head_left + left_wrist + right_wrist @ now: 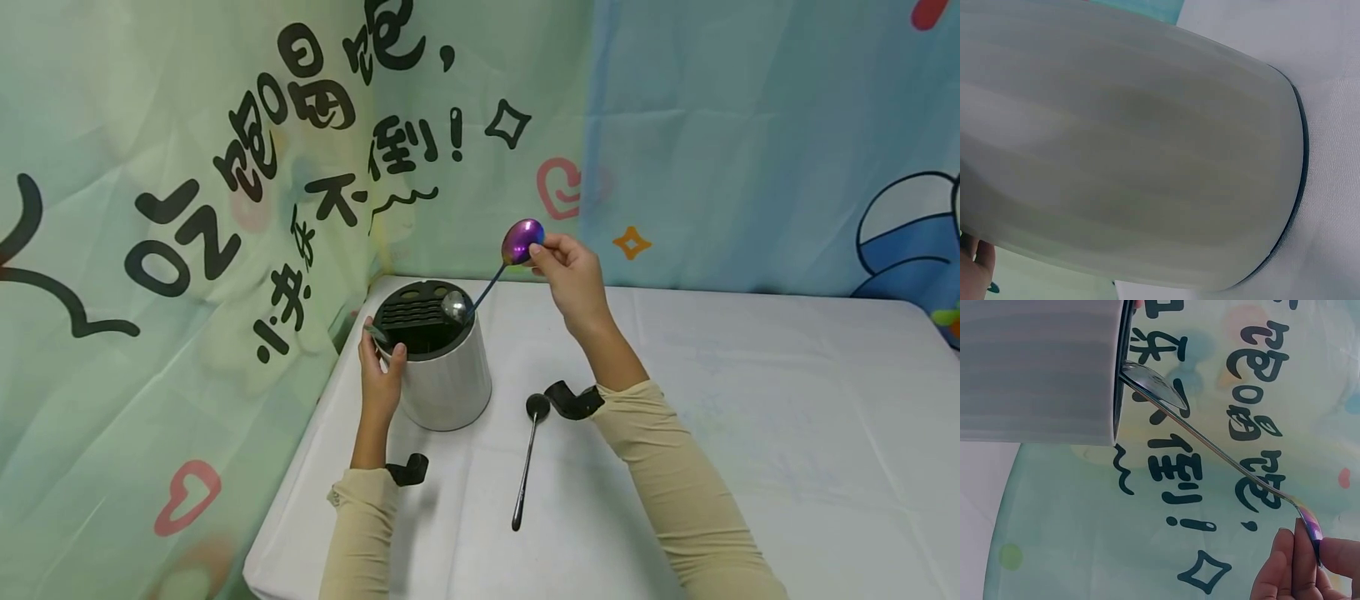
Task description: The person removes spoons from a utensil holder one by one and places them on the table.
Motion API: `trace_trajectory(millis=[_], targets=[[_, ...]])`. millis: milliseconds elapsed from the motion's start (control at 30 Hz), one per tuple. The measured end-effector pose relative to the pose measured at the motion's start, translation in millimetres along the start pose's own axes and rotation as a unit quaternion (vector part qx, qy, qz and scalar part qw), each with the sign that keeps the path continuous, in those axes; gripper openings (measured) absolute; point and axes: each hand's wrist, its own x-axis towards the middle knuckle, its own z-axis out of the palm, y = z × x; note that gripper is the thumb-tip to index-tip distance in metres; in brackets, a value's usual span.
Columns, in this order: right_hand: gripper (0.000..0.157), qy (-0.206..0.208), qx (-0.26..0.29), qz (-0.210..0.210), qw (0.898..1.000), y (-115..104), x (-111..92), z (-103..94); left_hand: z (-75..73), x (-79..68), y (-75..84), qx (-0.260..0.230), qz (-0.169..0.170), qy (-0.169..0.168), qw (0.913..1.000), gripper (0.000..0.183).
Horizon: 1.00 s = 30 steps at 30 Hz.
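A white round utensil holder [447, 392] with a dark slotted top stands at the back left of the table. My left hand [381, 379] grips its near left side, thumb at the front by the rim; its fingers [984, 259] partly show in the left wrist view. My right hand [573, 279] pinches a purple-blue spoon [519, 242] by the bowl between thumb and fingers. The spoon slants down, its handle end hidden at the holder's right rim. A silver spoon [454, 306] stands bowl-up in the holder beside that handle. A small greenish shiny piece [377, 334] shows by my left fingers.
A dark long-handled spoon [528, 454] lies on the white-covered table [750, 417] between my forearms. Printed cloth [225, 375] hangs close behind the holder on the left and across the back. Black wrist mounts [573, 401] sit on both forearms.
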Motion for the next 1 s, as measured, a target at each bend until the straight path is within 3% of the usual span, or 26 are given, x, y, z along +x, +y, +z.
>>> trace_trajectory(millis=[133, 400, 1000], targets=[[0.025, -0.005, 0.005, -0.002, 1.000, -1.5, 1.1, -3.6, -0.3, -0.4, 0.5, 0.001, 0.001, -0.001, 1.0000, 0.081], [0.005, -0.015, 0.044, -0.005, 0.999, -6.1, 0.7, -13.8, -0.2, -1.0, 2.9, -0.007, 0.005, 0.000, 1.0000, 0.083], [0.008, -0.020, 0.094, -0.038, 0.995, -11.7, -2.9, -30.2, 0.0, -1.0, 1.7, 0.001, -0.002, -0.001, 1.0000, 0.087]])
